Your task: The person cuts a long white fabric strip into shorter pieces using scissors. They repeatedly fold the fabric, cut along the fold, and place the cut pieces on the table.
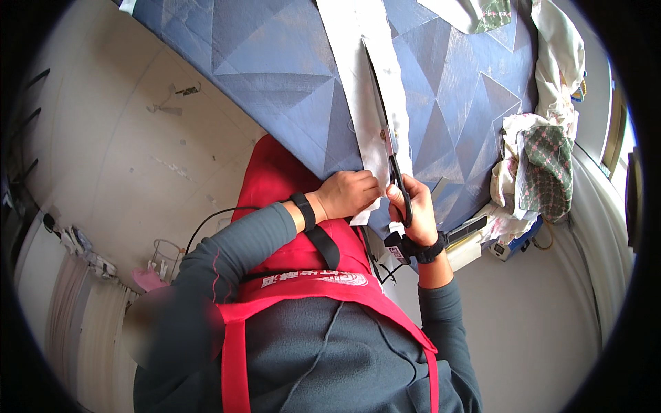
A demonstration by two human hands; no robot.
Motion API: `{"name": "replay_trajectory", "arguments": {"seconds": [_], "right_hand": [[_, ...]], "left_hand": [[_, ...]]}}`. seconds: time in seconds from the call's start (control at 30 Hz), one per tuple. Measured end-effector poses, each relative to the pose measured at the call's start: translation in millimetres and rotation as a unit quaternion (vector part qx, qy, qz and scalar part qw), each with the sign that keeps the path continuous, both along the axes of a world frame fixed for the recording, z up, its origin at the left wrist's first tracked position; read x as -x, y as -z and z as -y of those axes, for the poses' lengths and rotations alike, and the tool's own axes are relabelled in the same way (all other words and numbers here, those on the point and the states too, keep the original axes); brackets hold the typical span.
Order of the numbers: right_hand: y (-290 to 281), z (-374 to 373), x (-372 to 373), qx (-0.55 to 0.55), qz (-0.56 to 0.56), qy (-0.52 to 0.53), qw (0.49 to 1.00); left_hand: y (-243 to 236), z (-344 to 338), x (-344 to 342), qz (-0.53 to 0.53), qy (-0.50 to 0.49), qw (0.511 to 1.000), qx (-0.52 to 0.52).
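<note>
My right hand (418, 210) grips the black handles of a pair of long scissors (387, 131). Their blades point away from me along a strip of white fabric (348, 58), which runs lengthwise over the table. The blades look almost closed, and the white cloth shows on both sides of them. My left hand (350, 194) is closed on the near end of the white fabric, just left of the scissor handles. Its fingertips are curled in and partly hidden.
A blue triangle-patterned cloth covers the table (275, 89). Floral and green patterned fabric (547, 168) hangs over its right edge, above a blue box (513, 241). More white and green cloth (475, 14) lies at the far side. Scraps (186, 91) litter the floor at left.
</note>
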State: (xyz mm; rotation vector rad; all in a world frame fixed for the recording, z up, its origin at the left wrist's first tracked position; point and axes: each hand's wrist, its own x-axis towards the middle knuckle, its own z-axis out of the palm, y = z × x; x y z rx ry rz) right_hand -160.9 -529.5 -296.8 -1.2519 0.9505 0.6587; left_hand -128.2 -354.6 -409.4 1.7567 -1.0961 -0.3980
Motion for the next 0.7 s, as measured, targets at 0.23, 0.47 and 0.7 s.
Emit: {"name": "replay_trajectory", "arguments": {"seconds": [0.23, 0.47, 0.7], "right_hand": [[9.0, -3.8, -24.8, -0.009, 0.046, 0.006, 0.999], [2.8, -7.4, -32.0, -0.015, 0.017, 0.015, 1.0], [14.4, -9.5, -60.2, -0.032, 0.044, 0.025, 0.998]], "left_hand": [[0.7, -1.9, -2.0, 0.013, 0.01, 1.0, 0.008], [2.0, -1.3, -2.6, -0.016, -0.01, 0.999, 0.035], [5.1, -3.1, -1.4, -0.007, 0.029, 0.999, 0.019]]}}
